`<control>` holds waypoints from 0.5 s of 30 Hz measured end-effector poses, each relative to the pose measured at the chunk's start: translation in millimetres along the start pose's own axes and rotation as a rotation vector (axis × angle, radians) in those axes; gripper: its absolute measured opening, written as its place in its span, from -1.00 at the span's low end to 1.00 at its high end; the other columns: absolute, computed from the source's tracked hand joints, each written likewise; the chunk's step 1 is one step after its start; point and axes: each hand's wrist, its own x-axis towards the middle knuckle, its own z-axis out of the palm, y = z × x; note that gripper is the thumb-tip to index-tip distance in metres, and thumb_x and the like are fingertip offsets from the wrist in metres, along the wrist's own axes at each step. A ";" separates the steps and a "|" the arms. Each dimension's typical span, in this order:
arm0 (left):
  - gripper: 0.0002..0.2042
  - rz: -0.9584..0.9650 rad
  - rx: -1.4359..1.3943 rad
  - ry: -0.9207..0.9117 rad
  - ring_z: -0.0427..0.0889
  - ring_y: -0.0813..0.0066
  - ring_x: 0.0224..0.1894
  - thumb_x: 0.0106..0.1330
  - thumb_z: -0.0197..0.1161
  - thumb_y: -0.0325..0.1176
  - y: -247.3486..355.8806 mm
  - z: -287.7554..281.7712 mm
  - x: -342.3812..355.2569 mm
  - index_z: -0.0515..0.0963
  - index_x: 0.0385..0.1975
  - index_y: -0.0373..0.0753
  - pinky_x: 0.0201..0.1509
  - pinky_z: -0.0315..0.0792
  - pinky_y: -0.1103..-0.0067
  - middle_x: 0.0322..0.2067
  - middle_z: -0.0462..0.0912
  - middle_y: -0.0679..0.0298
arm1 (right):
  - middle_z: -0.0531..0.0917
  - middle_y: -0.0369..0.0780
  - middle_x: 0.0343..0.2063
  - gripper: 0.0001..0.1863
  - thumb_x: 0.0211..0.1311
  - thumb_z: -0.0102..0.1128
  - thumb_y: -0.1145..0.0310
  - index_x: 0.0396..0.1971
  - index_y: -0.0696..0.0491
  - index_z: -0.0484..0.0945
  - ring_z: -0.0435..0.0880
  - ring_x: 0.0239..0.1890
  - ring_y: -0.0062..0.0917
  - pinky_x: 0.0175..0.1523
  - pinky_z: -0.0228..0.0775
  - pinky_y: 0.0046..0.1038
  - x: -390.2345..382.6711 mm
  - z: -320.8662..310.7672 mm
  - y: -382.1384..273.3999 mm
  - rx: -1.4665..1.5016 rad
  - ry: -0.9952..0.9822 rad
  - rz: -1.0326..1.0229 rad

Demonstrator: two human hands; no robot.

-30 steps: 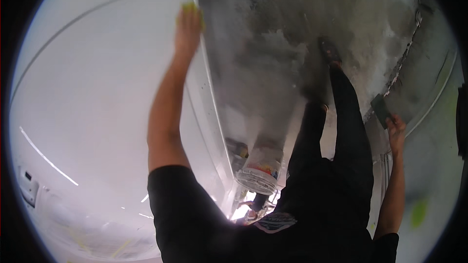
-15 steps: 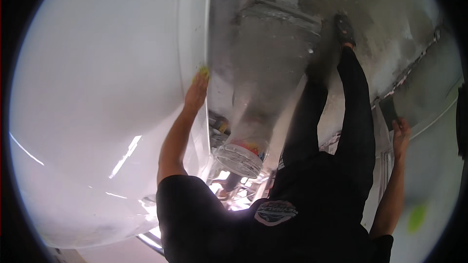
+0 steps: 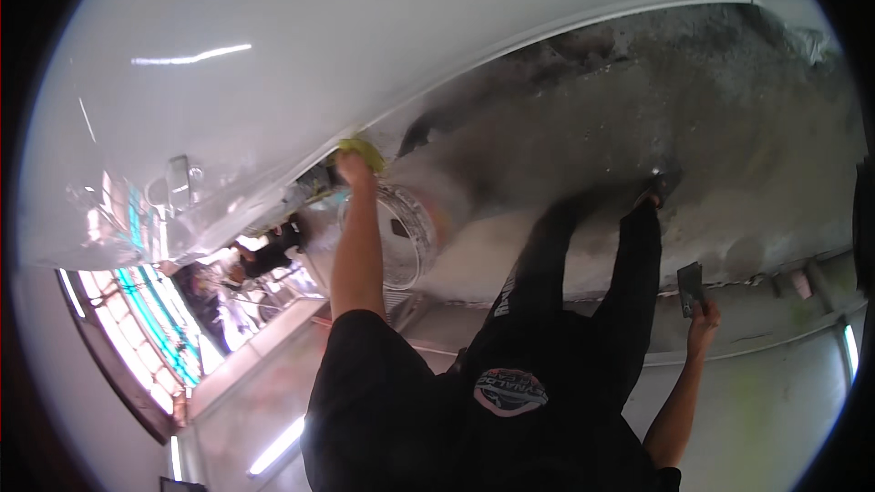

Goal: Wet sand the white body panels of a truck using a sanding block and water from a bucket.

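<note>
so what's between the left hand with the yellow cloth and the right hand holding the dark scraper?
In the head view, between the left hand and right hand: a round wire fan, grey dusty floor and the person's black-trousered legs.

Labels: oval patch point(image 3: 510, 392) w/ dark, pale and reddish print, sitting on the black clothing at lower centre. Pale printed strip point(image 3: 504, 296) running up the black trouser leg just above it; details too blurred to tell. Packages, signs, screens: none showing clearly.
</note>
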 end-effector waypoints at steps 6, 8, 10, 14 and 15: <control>-0.54 -0.530 -1.197 0.262 0.62 0.03 0.26 0.60 -0.02 -0.08 49.6 101.3 2.7 0.52 0.37 -0.12 0.24 0.58 -0.17 0.30 0.58 0.18 | 0.69 -0.16 -0.37 -0.75 0.39 0.38 0.31 -0.21 0.23 0.66 0.59 -0.27 -0.40 -0.08 0.45 -0.19 12.9 -48.7 -22.3 -0.043 0.039 -0.142; -0.55 -0.495 -1.236 0.022 0.61 0.02 0.24 0.61 -0.04 -0.04 75.6 184.7 -70.6 0.56 0.31 -0.08 0.32 0.51 -0.21 0.27 0.61 0.18 | 0.72 -0.18 -0.34 -0.78 0.36 0.37 0.36 -0.17 0.23 0.67 0.61 -0.27 -0.46 -0.09 0.48 -0.26 18.8 -62.8 -14.4 -0.012 -0.025 -0.110; -0.60 -0.579 -1.308 -0.054 0.62 0.04 0.16 0.60 -0.03 -0.04 132.4 283.0 -147.6 0.60 0.21 -0.07 0.29 0.51 -0.18 0.15 0.66 0.18 | 0.74 -0.17 -0.36 -0.80 0.32 0.34 0.43 -0.15 0.23 0.69 0.63 -0.30 -0.50 -0.12 0.50 -0.31 22.3 -84.1 -0.7 -0.111 -0.009 -0.137; -0.45 -0.799 -1.479 -0.235 0.42 -0.10 0.47 0.68 -0.16 -0.06 244.8 427.2 -268.9 0.34 0.49 -0.24 0.54 0.30 -0.23 0.45 0.43 0.03 | 0.71 -0.02 -0.39 -0.83 0.29 0.38 0.44 -0.22 0.22 0.67 0.71 -0.34 -0.23 -0.17 0.50 -0.26 27.4 -110.8 -59.2 -0.136 -0.022 -0.128; -0.46 -0.897 -1.468 -0.310 0.41 -0.12 0.48 0.69 -0.18 -0.06 286.0 472.3 -326.0 0.35 0.47 -0.28 0.55 0.29 -0.25 0.44 0.43 0.00 | 0.71 -0.02 -0.39 -0.83 0.29 0.38 0.44 -0.22 0.22 0.67 0.71 -0.34 -0.23 -0.17 0.50 -0.26 22.4 -138.0 -63.3 -0.163 0.022 -0.098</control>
